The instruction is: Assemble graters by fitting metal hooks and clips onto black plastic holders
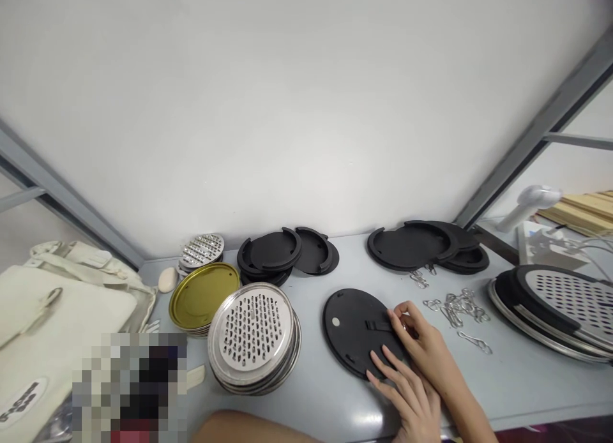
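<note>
A round black plastic disc (352,337) lies on the table in front of me, with a raised slotted bar near its middle and a pale round spot at its left. My left hand (409,398) rests with stretched fingers over the disc's lower right edge; its thumb is hidden. Just above it, my right hand (421,341) is closed at the disc's right side, index finger and thumb drawn together. A small glint shows between those fingers, too small to name. Several bent wire clips (462,307) lie right of the hands.
Stacked round grater plates (256,331) stand left of the disc, beside gold-coloured lids (204,296). Black rimmed holders (271,251) and more black holders (412,245) lie along the wall. Assembled graters (565,302) are piled at right. A cream bag (57,309) sits far left.
</note>
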`<move>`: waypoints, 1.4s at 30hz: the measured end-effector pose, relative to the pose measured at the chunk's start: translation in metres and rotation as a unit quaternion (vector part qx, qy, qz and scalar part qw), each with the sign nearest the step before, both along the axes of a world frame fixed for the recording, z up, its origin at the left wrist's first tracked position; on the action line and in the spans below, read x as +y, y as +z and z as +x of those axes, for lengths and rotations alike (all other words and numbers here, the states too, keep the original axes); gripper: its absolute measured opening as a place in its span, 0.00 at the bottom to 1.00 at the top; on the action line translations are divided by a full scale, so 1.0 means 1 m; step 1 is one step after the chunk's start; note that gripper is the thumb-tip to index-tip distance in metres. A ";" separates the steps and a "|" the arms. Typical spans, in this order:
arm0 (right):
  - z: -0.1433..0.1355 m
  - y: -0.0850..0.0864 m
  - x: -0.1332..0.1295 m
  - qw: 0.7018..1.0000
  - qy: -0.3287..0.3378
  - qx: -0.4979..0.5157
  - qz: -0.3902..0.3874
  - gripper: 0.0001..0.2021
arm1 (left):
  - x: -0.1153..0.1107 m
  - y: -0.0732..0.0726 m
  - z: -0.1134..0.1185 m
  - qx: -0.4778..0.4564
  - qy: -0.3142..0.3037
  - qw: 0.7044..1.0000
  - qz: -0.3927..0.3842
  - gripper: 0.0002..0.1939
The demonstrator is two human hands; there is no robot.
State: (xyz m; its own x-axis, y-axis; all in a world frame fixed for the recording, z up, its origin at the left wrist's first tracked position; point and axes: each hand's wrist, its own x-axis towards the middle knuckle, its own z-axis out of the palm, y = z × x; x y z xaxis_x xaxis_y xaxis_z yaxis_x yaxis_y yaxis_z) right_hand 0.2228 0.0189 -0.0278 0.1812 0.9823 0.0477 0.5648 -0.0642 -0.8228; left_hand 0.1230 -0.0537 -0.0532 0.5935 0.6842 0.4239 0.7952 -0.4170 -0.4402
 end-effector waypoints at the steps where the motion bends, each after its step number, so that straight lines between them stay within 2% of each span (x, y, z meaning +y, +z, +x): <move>1: 0.000 0.000 0.000 1.000 -0.002 0.005 0.000 0.14 | 0.000 0.001 -0.001 -0.003 -0.003 1.000 -0.002 0.42; 6: -0.001 -0.002 0.000 0.999 -0.033 0.004 0.007 0.16 | 0.001 0.001 -0.001 -0.009 -0.003 1.000 -0.001 0.43; 12: 0.000 -0.002 0.000 0.999 -0.029 -0.020 0.027 0.21 | 0.001 -0.001 0.000 -0.012 -0.004 1.000 0.002 0.42; 16: -0.001 0.000 0.000 0.999 -0.032 -0.026 0.029 0.22 | 0.002 0.000 -0.001 -0.008 -0.005 1.000 0.016 0.43; 26: -0.001 0.002 -0.002 0.999 -0.019 -0.018 0.027 0.19 | 0.001 0.002 -0.001 0.002 0.005 1.000 0.018 0.39; 31: 0.000 -0.001 -0.001 0.999 -0.031 -0.023 0.034 0.17 | 0.002 0.000 0.001 -0.009 0.010 1.000 0.028 0.36; 37: 0.000 -0.001 0.001 0.998 -0.033 -0.029 0.037 0.17 | 0.003 -0.006 0.007 -0.044 0.026 0.997 0.051 0.25; 42: 0.001 -0.002 0.001 0.998 -0.026 -0.041 0.041 0.18 | 0.002 -0.009 0.011 -0.043 0.038 0.997 0.056 0.22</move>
